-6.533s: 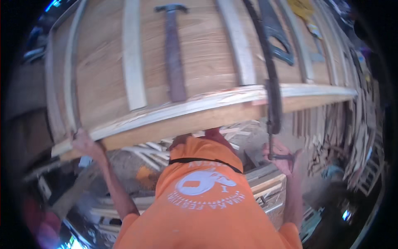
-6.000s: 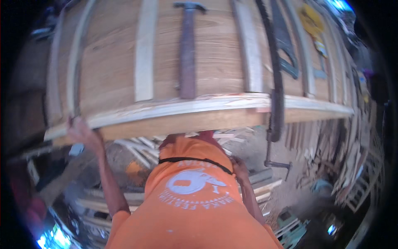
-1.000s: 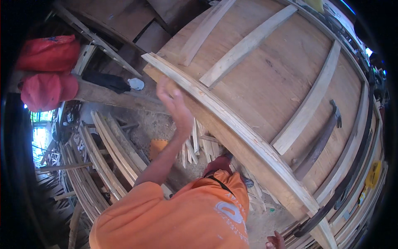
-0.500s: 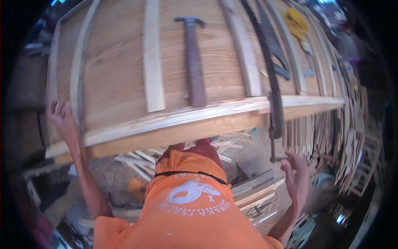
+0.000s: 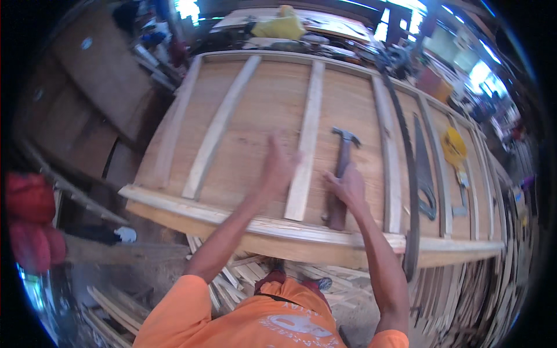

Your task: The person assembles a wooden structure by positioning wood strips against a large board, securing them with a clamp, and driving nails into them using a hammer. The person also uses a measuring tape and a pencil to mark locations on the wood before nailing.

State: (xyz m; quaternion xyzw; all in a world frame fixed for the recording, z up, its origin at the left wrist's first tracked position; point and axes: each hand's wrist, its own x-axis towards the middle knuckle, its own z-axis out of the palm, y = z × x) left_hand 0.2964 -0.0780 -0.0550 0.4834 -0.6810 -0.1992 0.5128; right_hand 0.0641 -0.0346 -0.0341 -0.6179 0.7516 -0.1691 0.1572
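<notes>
My right hand point(image 5: 350, 187) is closed around the brown handle of a claw hammer point(image 5: 343, 152), which lies on the plywood of a framed wooden panel point(image 5: 243, 139) with its head pointing away from me. To the left, my left hand point(image 5: 281, 163) hovers above the panel beside a pale wooden slat point(image 5: 306, 145). It is blurred, but the thumb and fingers look apart and nothing shows in it. Right of the hammer, a long dark bar clamp point(image 5: 406, 151) runs across the panel and over its near edge.
A handsaw point(image 5: 425, 168) and a yellow tool point(image 5: 454, 146) lie between slats on the panel's right side. Cut wood strips point(image 5: 447, 296) stand below at the right, and more scraps litter the floor. Red things point(image 5: 32, 220) are at the far left.
My right hand has moved from beside the clamp's screw handle to the hammer. My left hand has left the panel's left edge and come inward over it. The view has tilted up.
</notes>
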